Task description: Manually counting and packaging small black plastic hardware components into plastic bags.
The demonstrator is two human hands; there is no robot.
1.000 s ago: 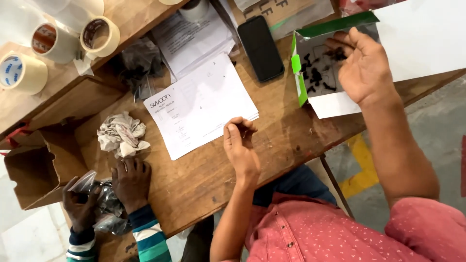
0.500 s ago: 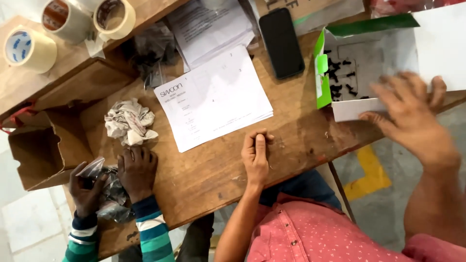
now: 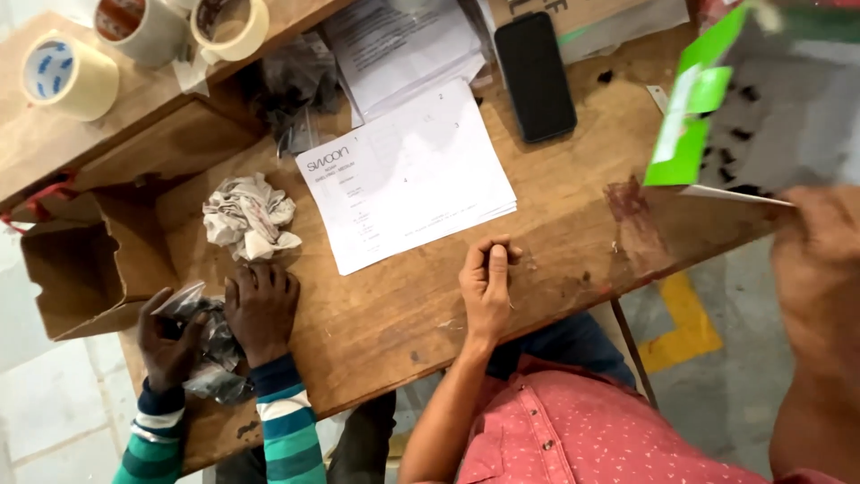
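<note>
Nearest: wearer's left hand point(image 3: 486, 285) rests palm down at the table's near edge, fingers curled loosely under, nothing held. Right hand point(image 3: 820, 237), blurred at the far right, fingers closed on the lower edge of one green-and-white box point(image 3: 717, 116), tilted up off the table; small black pieces point(image 3: 743, 134) show inside, too blurred to count.

Table point(image 3: 394, 314): worn brown wood, scratched, stained.

To the left, a co-worker's two hands in green-striped sleeves: one hand point(image 3: 262, 309) flat on the wood, the other hand point(image 3: 166, 333) gripping a crinkled clear plastic bag point(image 3: 210, 354) of dark contents.

Mid table: one crumpled wad of paper point(image 3: 246, 215); a flat stack of white printed sheets point(image 3: 408, 175), rectangular; one open brown cardboard box point(image 3: 85, 264) off the left edge.

Farther: one black phone point(image 3: 535, 76), glossy, face up; a second sheaf of papers point(image 3: 403, 49); a dark plastic bag point(image 3: 300, 85).

Farthest: three rolls of tape on a raised shelf, one cream point(image 3: 67, 76), two brown-cored point(image 3: 143, 27) point(image 3: 231, 25).
</note>
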